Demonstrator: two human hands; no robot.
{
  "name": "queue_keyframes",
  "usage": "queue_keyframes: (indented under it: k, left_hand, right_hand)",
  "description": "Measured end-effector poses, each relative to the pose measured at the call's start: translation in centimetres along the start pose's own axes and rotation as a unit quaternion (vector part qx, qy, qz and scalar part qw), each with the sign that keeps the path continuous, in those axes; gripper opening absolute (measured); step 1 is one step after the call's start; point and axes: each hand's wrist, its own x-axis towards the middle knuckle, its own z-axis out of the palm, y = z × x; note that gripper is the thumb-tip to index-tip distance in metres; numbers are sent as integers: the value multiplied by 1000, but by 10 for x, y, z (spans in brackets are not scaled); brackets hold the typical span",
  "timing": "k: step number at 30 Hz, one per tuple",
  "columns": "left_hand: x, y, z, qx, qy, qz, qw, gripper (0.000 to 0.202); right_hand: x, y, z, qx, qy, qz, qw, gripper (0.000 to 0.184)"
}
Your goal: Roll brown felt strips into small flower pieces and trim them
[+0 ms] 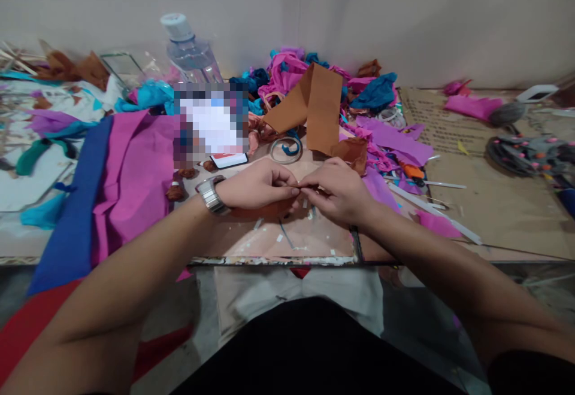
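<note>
My left hand (258,185), with a metal watch (212,195) on its wrist, is closed in a pinch over the near part of the table. A piece of brown crepe paper (263,210) hangs below its fingers. Fingertip to fingertip with it, my right hand (339,191) pinches the same brown paper at its edge. Just beyond the hands lie a folded brown crepe paper strip (324,111) and a clear ring like a tape roll (286,149). Small brown wrapped balls (174,191) sit left of my left wrist.
A phone (230,160), partly blurred out, lies before a clear bottle (193,57). Pink (139,173) and blue sheets (74,209) drape over the table edge at left. Crumpled coloured paper (287,72) is heaped along the wall. White sticks (435,212) and cardboard (507,197) are at right.
</note>
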Motion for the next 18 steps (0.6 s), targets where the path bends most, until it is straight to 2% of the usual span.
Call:
queue_keyframes:
  k: [6,15,18]
  left_hand:
    - [-1,1,0,-32,-3,-15,999,22]
    - [-2,7,3,-71,-41,-29,996,15]
    - [-2,9,4,-89,-37,-25,995,19]
  right_hand:
    - [-1,-1,-1,-8,3,-14,1000,14]
    - [-3,1,1,-12,26,-48,998,16]
    - [-3,1,1,-18,23,-52,998,17]
